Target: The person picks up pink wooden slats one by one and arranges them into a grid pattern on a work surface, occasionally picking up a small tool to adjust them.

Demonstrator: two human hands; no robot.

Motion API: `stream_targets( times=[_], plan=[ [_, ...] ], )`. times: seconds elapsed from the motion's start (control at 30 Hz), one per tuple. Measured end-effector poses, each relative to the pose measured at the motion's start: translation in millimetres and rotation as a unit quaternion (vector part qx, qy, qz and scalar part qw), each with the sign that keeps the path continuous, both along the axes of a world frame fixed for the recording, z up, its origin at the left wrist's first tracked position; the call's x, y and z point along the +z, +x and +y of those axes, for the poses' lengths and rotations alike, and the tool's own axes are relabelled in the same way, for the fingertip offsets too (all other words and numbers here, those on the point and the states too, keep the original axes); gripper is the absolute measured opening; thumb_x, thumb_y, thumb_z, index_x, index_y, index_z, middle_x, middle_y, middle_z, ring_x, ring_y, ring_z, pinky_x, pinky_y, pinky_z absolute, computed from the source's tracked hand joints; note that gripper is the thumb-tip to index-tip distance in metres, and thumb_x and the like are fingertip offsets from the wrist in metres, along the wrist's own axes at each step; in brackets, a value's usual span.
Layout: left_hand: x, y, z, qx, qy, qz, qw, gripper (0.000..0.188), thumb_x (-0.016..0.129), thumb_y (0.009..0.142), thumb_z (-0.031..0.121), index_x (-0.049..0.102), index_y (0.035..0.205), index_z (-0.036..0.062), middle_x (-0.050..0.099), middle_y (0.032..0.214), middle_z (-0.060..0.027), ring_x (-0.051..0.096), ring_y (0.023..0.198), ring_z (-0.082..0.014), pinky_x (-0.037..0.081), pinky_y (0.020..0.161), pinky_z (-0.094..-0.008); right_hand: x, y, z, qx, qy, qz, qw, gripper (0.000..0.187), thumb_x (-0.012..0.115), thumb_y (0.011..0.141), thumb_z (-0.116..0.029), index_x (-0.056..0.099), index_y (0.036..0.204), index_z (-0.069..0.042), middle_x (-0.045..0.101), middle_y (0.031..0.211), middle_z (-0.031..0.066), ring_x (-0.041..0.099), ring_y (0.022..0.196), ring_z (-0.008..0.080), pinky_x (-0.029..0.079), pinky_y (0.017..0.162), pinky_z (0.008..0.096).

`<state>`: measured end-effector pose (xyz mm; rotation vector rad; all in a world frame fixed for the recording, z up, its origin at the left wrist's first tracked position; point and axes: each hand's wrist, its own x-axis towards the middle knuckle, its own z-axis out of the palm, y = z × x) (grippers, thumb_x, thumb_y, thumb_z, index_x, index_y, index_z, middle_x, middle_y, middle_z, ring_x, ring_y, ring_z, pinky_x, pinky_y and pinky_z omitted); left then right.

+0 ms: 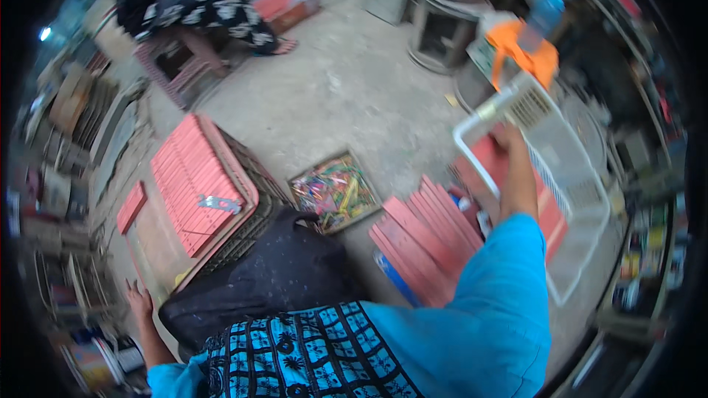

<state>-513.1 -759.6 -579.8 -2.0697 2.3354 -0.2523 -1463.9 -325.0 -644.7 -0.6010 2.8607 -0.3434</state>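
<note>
My right hand (pixel 507 135) reaches into a white plastic basket (pixel 577 166). Its fingers, somewhat blurred, curl over the far end of the pink flat pieces (pixel 554 222) in there. My left hand (pixel 139 301) is open, fingers spread, beside the near left edge of a board (pixel 159 242) and holding nothing. On that board lies a row of pink grooved strips (pixel 193 180), with a small silvery piece (pixel 220 204) across them. One separate pink strip (pixel 131 207) rests at the board's left edge. More pink strips (pixel 429 236) are piled right of my knees.
A shallow tray (pixel 361 220) of many-coloured slim pieces sits on the floor ahead. Another person's leg in patterned cloth (pixel 214 11) is at the far left, near a pink plastic stool (pixel 164 74). Beyond the basket are an orange bag (pixel 525 51) and a blue bottle (pixel 544 16).
</note>
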Motion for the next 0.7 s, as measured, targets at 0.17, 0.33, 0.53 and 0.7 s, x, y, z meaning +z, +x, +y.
stream_targets(
  times=[0.17,0.33,0.53,0.7],
  plan=[
    [26,-41,23,0.076,-0.001,0.021,0.997,0.049,0.054,0.07,0.012,0.047,0.116,-0.0018,0.021,0.137,-0.0201,0.025,0.124,-0.0348,0.024,0.102,-0.0396,-26,-39,49,-0.01,0.008,-0.006,1.0,0.069,0.041,0.08,-0.052,0.044,0.116,0.006,0.044,0.117,0.0291,0.041,0.113,0.0391,0.033,0.096,0.0388],
    [29,-25,58,0.107,-0.007,0.014,0.994,0.045,0.053,0.066,0.011,0.051,0.11,-0.0014,0.025,0.135,-0.0213,0.026,0.124,-0.0335,0.025,0.102,-0.0378,-13,-23,18,-0.13,0.07,-0.013,0.989,0.064,0.044,0.079,-0.046,0.043,0.118,0.004,0.046,0.115,0.0289,0.043,0.112,0.0388,0.032,0.096,0.0413],
    [21,-31,53,0.104,0.0,0.028,0.994,0.046,0.051,0.069,0.012,0.048,0.113,-0.001,0.02,0.138,-0.0204,0.025,0.125,-0.0361,0.025,0.102,-0.0406,1,-21,36,-0.118,0.063,0.083,0.988,0.033,0.053,0.073,-0.023,0.06,0.09,0.005,0.057,0.099,0.0263,0.053,0.097,0.0397,0.042,0.086,0.0399],
    [-1,-26,36,0.065,-0.032,0.082,0.994,0.048,0.051,0.069,0.01,0.044,0.116,0.0004,0.021,0.137,-0.0201,0.026,0.123,-0.0368,0.025,0.102,-0.0411,7,-22,56,-0.272,-0.267,-0.145,0.913,0.029,0.048,0.066,-0.008,0.056,0.09,0.004,0.057,0.075,0.0194,0.059,0.061,0.0335,0.052,0.05,0.0397]
  ],
)
